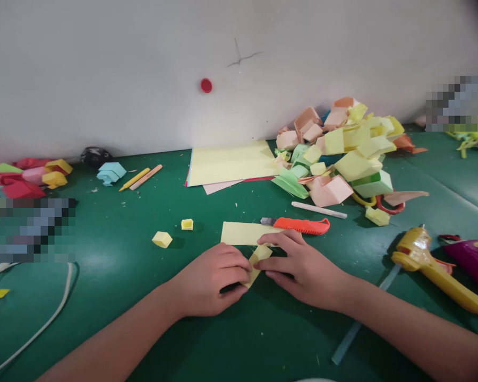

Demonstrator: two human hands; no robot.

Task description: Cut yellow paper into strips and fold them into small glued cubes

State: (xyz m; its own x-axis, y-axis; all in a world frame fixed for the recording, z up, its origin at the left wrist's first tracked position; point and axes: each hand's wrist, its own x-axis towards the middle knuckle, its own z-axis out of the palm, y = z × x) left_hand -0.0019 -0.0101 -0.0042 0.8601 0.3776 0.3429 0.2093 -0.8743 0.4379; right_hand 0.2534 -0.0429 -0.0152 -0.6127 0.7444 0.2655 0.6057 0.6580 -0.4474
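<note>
A small pale yellow paper strip (258, 258) lies at a slant on the table between my hands. My left hand (219, 278) has its fingers curled closed on the strip's left side. From the right, my right hand (298, 268) grips the strip with its thumb and a finger, while its index finger reaches over a larger pale yellow paper piece (241, 233). An orange utility knife (302, 225) rests on that larger piece, just beyond my right hand. To the left sit two small folded yellow paper boxes, a closed-looking one (162, 239) and an open one (187, 225).
Behind are stacked paper sheets (231, 164) and a heap of folded paper pieces (342, 154). A white pen (318, 210) lies before the heap. A yellow glue gun (434, 265) with its glue stick is at right. Two pencils (139, 179) and a white cable (63, 300) are left.
</note>
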